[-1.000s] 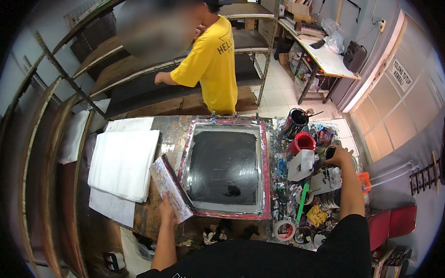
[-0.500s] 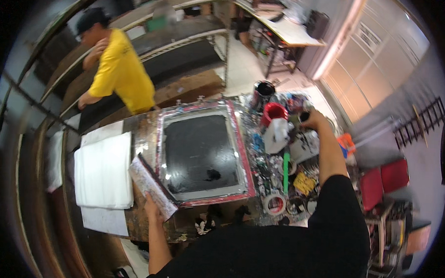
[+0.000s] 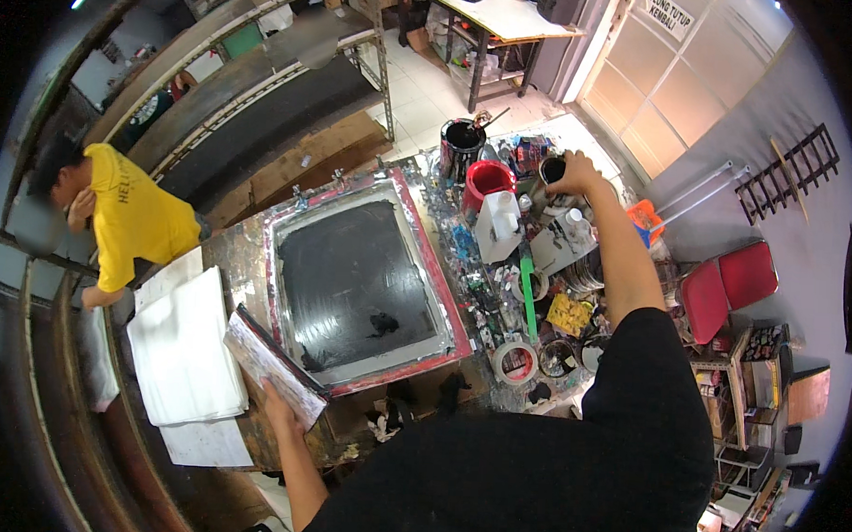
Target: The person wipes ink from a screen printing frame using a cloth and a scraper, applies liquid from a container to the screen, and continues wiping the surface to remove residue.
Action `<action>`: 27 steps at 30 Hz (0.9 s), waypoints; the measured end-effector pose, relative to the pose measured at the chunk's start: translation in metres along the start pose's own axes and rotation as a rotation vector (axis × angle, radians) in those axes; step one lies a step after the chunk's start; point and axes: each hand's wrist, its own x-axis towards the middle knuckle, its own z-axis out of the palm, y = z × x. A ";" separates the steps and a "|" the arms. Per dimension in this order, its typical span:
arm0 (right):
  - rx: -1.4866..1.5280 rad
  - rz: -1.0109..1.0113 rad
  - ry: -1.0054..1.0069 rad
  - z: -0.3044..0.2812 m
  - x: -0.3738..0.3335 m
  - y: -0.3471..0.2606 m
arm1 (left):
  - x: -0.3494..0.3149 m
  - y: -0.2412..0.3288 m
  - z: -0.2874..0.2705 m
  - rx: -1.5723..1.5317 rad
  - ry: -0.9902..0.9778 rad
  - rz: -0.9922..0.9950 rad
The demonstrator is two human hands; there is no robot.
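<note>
My left hand (image 3: 282,413) is closed around a wide squeegee (image 3: 271,362) with a dark blade edge and an ink-stained, pale handle. It is tilted beside the near left corner of a screen-printing frame (image 3: 448,309). Black ink coats the middle of the mesh (image 3: 346,263), with a thicker blob (image 3: 384,323) near its lower right. Over at the cluttered right side of the table, my right hand (image 3: 579,176) grips the rim of a dark-filled cup (image 3: 550,171). Part of the cup is hidden behind neighbouring containers.
White sheets (image 3: 174,351) are stacked left of the frame. Around my right hand stand a red tub (image 3: 490,177), a black ink can (image 3: 462,145), a white bottle (image 3: 499,226), a green strip (image 3: 528,302) and tape (image 3: 515,363). A person in yellow (image 3: 146,209) stands beyond the sheets.
The view has shifted, moving the table leftward in the picture. My left hand still holds the squeegee, and my right stays at the cup. The person in yellow leans lower, farther left.
</note>
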 end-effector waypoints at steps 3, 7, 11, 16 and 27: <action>-0.016 0.029 -0.069 -0.040 -0.007 -0.012 | 0.004 -0.005 -0.003 -0.024 -0.005 0.007; -0.044 -0.065 0.099 -0.100 -0.043 -0.022 | 0.003 -0.005 0.000 -0.048 -0.033 -0.007; 0.003 -0.308 0.395 -0.144 -0.086 -0.036 | 0.018 -0.018 -0.011 -0.073 -0.051 -0.044; 0.117 -0.525 0.540 -0.187 -0.150 -0.089 | 0.022 -0.025 -0.016 -0.102 -0.112 0.005; 0.429 -1.005 0.453 -0.154 -0.219 -0.248 | 0.022 -0.027 -0.019 -0.109 -0.041 -0.055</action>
